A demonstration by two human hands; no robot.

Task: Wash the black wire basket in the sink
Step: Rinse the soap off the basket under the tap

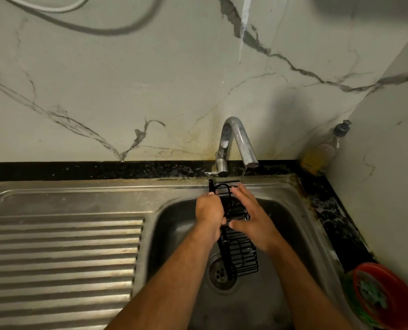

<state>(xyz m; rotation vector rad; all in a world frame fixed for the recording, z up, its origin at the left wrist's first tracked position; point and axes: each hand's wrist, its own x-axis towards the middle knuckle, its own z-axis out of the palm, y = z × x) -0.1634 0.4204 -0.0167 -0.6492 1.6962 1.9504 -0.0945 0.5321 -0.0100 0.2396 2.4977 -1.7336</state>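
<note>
A long black wire basket (241, 256) hangs lengthwise over the steel sink bowl (174, 225), its far end up by the tap and its near end above the drain (222, 273). My left hand (210, 209) grips the basket's left side rail with curled fingers. My right hand (253, 213) lies on the basket's right side, fingers straight and the thumb stretched across toward the left hand. A thin stream of water falls from the curved metal tap (239, 141) onto the basket's far right corner. The middle of the basket is hidden behind my hands.
A ribbed steel draining board (62, 253) fills the left. A soap bottle with yellow liquid (322, 153) stands in the back right corner on the black counter. A red bowl holding a green scrubber (384, 296) sits at the sink's right edge. Marble wall behind.
</note>
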